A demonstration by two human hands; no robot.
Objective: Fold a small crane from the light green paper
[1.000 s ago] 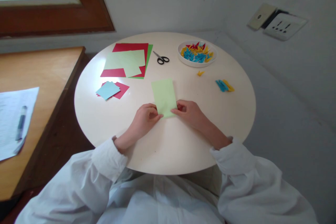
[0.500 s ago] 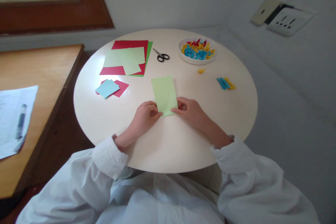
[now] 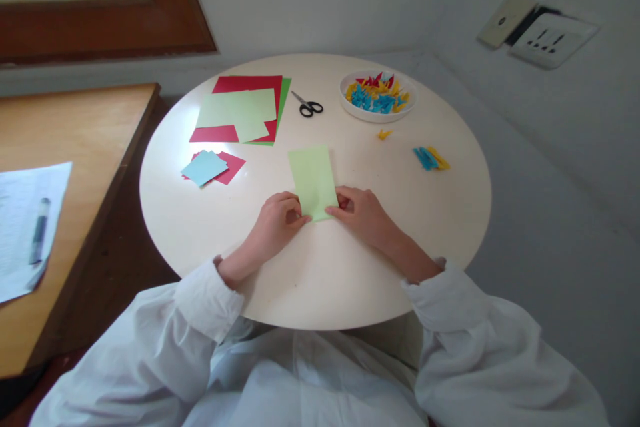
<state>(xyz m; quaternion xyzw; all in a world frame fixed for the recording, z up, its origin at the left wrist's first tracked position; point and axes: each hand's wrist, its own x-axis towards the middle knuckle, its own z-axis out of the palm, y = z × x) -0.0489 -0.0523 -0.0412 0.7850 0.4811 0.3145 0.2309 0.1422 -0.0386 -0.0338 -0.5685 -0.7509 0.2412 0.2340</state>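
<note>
Pale-green paper (image 3: 313,177), prob. light, thin & easily creased; L hand (image 3: 280,219) & R hand (image 3: 361,209) each pinch it by a near corner; edges prob. best hold, w/ gentle pressure.

Left hand (image 3: 281,221) and right hand (image 3: 361,215) pinch near edge of pale green sheet (image 3: 314,180); scissors (image 3: 308,107) and dish (image 3: 378,116) farther back on table (image 3: 325,280).

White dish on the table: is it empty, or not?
Not empty: the white dish holds many small red, yellow and blue pieces.
</note>
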